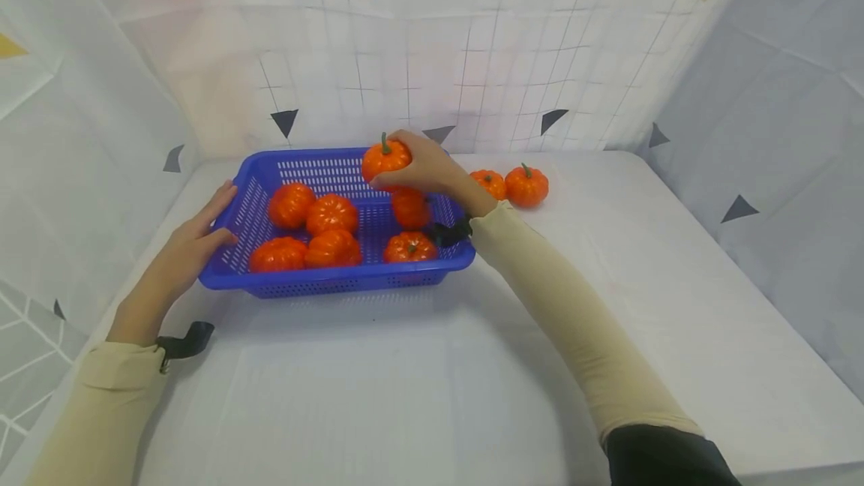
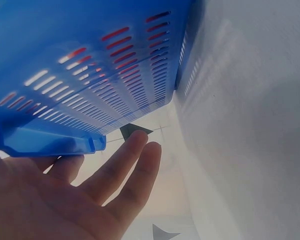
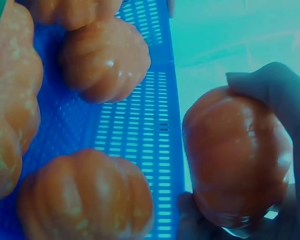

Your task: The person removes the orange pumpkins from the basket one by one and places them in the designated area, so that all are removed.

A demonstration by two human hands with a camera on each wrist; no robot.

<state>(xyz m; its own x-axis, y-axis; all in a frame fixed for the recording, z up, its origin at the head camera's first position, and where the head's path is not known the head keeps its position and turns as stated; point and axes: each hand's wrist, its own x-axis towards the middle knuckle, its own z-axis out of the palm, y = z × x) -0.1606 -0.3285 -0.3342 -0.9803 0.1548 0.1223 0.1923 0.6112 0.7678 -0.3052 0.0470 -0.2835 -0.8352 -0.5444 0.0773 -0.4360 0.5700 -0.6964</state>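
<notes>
My right hand [image 1: 425,163] grips a small orange pumpkin [image 1: 386,161] with a green stem, held over the back right part of a blue slotted basket [image 1: 344,282]. In the right wrist view, thumb and fingers wrap that same pumpkin [image 3: 237,157] beside the basket wall. Several more pumpkins [image 1: 333,214] lie in the basket, some in its left half and others [image 1: 410,247] on the right. At the basket's left end, my left hand [image 1: 185,250] touches the rim with extended fingers. The left wrist view has those fingers [image 2: 140,175] under the rim, beside the slotted wall.
Two more pumpkins [image 1: 526,185] stand on the white table [image 1: 337,388], right of the basket and partly behind my right forearm. A white sheet with a grid and triangles [image 1: 432,51] hangs behind, and grey sheets [image 1: 776,118] line the sides.
</notes>
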